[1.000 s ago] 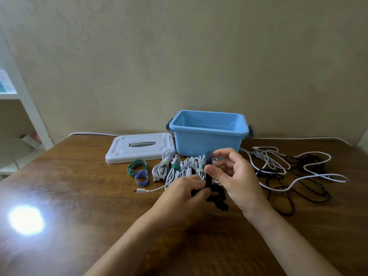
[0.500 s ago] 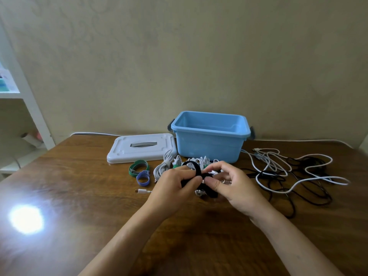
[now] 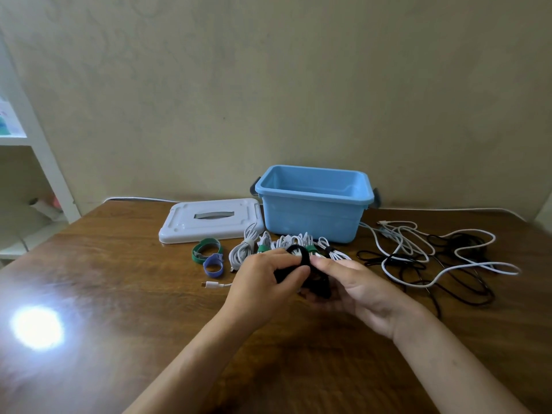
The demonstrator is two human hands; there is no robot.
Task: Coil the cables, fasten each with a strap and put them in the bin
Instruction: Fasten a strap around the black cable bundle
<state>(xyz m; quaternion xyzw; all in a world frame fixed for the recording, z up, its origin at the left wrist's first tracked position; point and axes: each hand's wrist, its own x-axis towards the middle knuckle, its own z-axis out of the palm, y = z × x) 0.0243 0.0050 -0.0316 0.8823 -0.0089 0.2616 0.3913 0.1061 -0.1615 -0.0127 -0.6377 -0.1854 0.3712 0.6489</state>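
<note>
Head view, one frame, items listed by size.

Table: brown wood, carrying all listed things.

Bin: blue, open, set at the back of the table; nothing could be seen inside it from this angle. White lid was laid flat just beside it, to the left.

Loose cables: white and black, tangled, spread right of the bin, not yet coiled.

Strapped white coils: several, bound with green and dark straps, laid in front of the bin, not yet binned.

Black cable coil: small, dark, glossy, held above the table between both hands, near the strapped coils. A black strap was seen looped over its top.

Left hand: fingers curled round the coil. Right hand: fingers curled under and beside the coil, pinching at the strap.

Spare straps: one green, one blue, looped, left of the coils.

Step judged in hand: fastening. It would best be done with the coil kept squeezed flat while the strap is drawn snug and pressed onto itself, lest loops spring out.
</note>
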